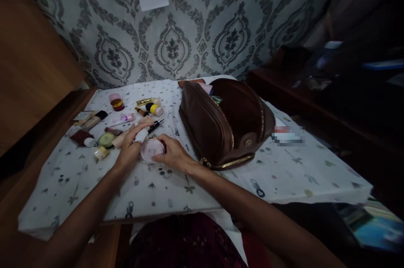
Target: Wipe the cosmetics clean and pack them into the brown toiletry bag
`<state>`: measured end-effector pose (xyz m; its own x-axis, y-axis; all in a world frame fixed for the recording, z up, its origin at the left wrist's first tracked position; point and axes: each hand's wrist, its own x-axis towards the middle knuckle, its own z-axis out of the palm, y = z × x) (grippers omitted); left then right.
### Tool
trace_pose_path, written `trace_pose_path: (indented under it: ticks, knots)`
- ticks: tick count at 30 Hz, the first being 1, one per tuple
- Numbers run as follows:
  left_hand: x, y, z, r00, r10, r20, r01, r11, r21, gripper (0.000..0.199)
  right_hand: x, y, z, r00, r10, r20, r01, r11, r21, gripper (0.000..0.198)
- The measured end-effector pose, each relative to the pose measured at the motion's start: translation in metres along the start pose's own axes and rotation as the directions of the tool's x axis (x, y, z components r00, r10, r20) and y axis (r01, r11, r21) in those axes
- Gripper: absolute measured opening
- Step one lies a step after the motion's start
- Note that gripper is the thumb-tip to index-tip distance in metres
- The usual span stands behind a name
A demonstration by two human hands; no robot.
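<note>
My right hand point(173, 152) is closed around the edge of a round, clear, pale pink jar point(152, 150), its lid facing up, just above the cloth. My left hand point(130, 141) curls beside the jar, thumb and fingers around a white cylindrical item point(141, 136); its lower part is hidden. A black pen-like tube point(155, 124) lies just beyond the left fingertips. Left of that hand are a beige tube point(118, 140), a round green container point(106, 140) and a small yellowish jar point(101, 153). A brown cosmetic bag point(205, 120) stands unzipped to the right.
More cosmetics lie at the left: a dark red bottle with a white cap point(82, 137), a pink-and-white tube point(121, 119) and a yellow-banded bottle point(154, 109). A patterned cloth point(189, 194) covers the table, against a papered wall point(172, 45). A blurred-out packet point(288, 136) lies right of the bag.
</note>
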<state>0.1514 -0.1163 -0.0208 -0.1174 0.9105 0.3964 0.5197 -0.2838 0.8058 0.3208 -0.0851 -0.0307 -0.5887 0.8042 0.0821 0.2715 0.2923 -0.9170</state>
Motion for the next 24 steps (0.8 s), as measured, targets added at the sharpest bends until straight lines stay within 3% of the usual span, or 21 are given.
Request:
trace_pose_path:
  ticks: [5,10,12,16,20,24]
  knots:
    - [-0.005,0.015,-0.006,0.965,0.107,0.239,-0.151,0.973,0.174,0.044,-0.004,0.000,0.004,0.995,-0.082,-0.049,0.079,0.996,-0.047,0.030]
    - [-0.015,0.023,0.000,0.908,0.318,0.274,-0.393,0.874,0.286,0.040,-0.007,0.003,0.012,0.960,-0.275,-0.054,0.268,0.957,-0.113,0.034]
    - [-0.017,0.023,0.003,0.904,0.339,0.261,-0.412,0.856,0.312,0.038,-0.007,0.003,0.013,0.949,-0.311,-0.048,0.305,0.947,-0.099,0.032]
    - [-0.015,0.019,0.006,0.958,0.232,0.171,-0.277,0.904,0.324,0.041,-0.006,0.000,0.009,0.982,-0.188,-0.019,0.188,0.982,-0.002,0.024]
    - [-0.010,0.018,0.007,0.991,0.127,0.046,-0.134,0.968,0.213,0.044,-0.004,0.002,0.009,0.995,-0.075,-0.059,0.084,0.983,0.166,0.027]
    - [-0.011,0.014,0.005,0.992,-0.087,-0.089,0.098,0.987,0.128,0.048,0.003,0.006,0.013,0.990,-0.037,-0.139,0.103,0.860,0.500,0.037]
